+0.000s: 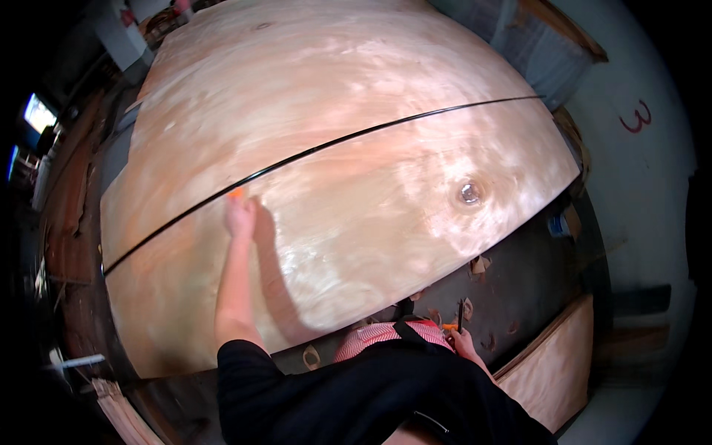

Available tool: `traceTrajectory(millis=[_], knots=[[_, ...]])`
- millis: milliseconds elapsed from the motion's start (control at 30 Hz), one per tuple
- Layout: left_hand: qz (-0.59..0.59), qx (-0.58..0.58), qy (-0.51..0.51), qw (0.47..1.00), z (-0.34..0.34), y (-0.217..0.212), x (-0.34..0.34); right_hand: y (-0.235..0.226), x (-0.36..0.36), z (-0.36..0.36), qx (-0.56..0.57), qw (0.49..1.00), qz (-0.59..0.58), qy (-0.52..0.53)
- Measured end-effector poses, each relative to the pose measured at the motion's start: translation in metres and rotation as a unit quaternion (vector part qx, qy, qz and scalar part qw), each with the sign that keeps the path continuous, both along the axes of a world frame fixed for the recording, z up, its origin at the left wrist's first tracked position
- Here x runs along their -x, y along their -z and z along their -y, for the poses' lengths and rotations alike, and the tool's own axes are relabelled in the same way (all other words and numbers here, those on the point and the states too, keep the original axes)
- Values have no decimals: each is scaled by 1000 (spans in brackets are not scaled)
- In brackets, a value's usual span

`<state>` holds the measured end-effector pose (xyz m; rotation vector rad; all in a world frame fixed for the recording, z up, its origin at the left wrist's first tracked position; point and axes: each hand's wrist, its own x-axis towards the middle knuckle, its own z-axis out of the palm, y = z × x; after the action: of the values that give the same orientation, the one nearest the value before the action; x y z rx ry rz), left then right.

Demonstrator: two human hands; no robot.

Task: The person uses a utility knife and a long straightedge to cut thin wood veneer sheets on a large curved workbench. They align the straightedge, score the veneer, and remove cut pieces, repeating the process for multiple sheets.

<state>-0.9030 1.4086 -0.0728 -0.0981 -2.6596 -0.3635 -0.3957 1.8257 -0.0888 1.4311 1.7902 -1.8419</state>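
Two large sheets of thin wood veneer (356, 222) lie side by side on a dark table, split by a thin dark seam (319, 148). My left hand (239, 216) reaches out over the near sheet, close to the seam, fingers closed on a small orange object (236, 193). My right hand (461, 341) stays low by my body at the sheet's near edge, gripping a thin dark tool (460, 314) with an orange part. A round knot (470, 193) marks the near sheet on the right.
Veneer scraps (479, 265) lie on the dark table surface by the near edge. More veneer sheets are stacked at lower right (552, 371) and lower left (122, 411). A pale floor with a red mark (635, 119) lies at the right.
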Motion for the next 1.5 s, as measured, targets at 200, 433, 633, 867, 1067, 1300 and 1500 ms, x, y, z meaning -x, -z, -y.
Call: traceTrajectory(millis=[200, 433, 633, 867, 1067, 1300, 1500], knots=[[155, -128, 208, 957, -36, 27, -193, 17, -15, 4, -28, 996, -16, -86], [273, -305, 149, 900, -23, 4, -431, 7, 3, 14, -29, 968, -22, -247], [319, -264, 74, 907, -16, -3, -558, 69, -22, 26, -20, 945, -87, -314], [328, -226, 1, 917, -10, -37, -675, 84, -96, 50, -7, 912, -71, -403], [298, -194, -16, 934, 24, -20, -756, 93, -116, 79, 53, 900, 17, -431], [289, -229, -67, 927, 97, -6, -773, 76, -95, 150, -9, 885, -18, -465], [290, -265, -91, 915, 212, 17, -811, 88, -98, 268, 1, 844, -12, -536]])
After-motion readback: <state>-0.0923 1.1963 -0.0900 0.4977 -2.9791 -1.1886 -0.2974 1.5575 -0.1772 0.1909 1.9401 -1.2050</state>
